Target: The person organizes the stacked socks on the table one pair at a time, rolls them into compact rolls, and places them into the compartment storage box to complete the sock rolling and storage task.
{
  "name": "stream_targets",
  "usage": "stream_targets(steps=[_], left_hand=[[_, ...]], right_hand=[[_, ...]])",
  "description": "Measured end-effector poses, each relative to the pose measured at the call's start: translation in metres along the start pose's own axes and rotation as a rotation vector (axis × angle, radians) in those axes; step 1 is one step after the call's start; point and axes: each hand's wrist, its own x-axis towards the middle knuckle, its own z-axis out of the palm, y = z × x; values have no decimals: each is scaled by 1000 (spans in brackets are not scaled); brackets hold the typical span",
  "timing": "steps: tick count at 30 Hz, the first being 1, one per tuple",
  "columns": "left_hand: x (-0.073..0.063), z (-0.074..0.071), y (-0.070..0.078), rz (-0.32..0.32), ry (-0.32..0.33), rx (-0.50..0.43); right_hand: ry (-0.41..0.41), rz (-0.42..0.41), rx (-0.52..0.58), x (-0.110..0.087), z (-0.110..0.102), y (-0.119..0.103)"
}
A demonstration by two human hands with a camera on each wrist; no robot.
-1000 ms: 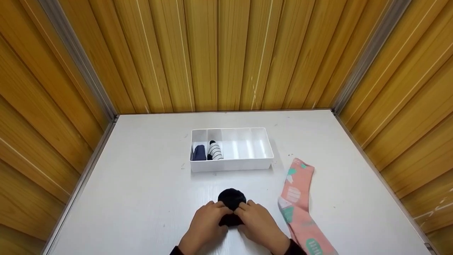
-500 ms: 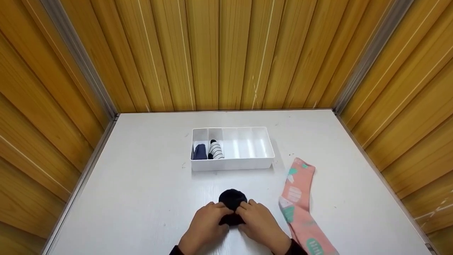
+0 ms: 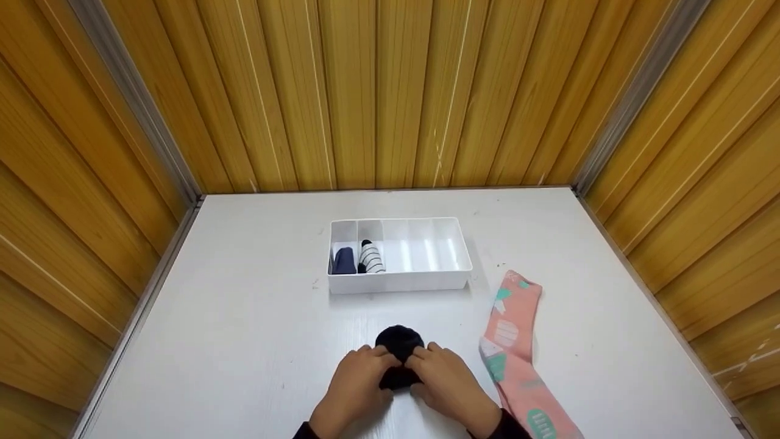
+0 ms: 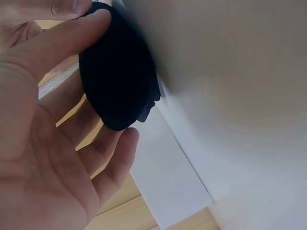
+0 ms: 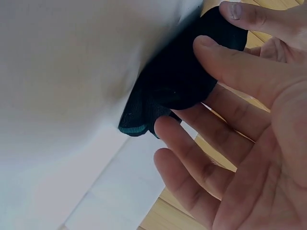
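A folded black sock (image 3: 399, 341) lies on the white table near its front, between both hands. My left hand (image 3: 355, 387) pinches its left side, thumb on the near face and fingers around the far side. From the right, my right hand (image 3: 450, 387) grips the same bundle in a similar way. In the left wrist view the black sock (image 4: 117, 72) looks like a rounded dark pad against the tabletop. A thin teal edge shows on the black sock (image 5: 168, 81) in the right wrist view. The hands partly cover its middle in the head view.
Behind the hands stands a white divided box (image 3: 399, 282). A navy sock (image 3: 345, 261) and a striped sock (image 3: 371, 257) sit in its two left compartments. To the right lies a long pink sock (image 3: 512, 341), laid flat. Wood-patterned walls (image 3: 390, 97) surround the table (image 3: 231, 317).
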Motion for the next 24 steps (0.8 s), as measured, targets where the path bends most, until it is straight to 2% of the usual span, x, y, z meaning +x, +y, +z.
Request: stream_targets(steps=[7, 12, 24], left_hand=[[0, 0, 0, -2, -3, -23], [-1, 0, -1, -16, -20, -54], [-1, 1, 0, 7, 2, 9]], right_hand=[[32, -15, -15, -2, 1, 0], [13, -9, 13, -1, 0, 0], [-43, 12, 55, 1, -3, 1]])
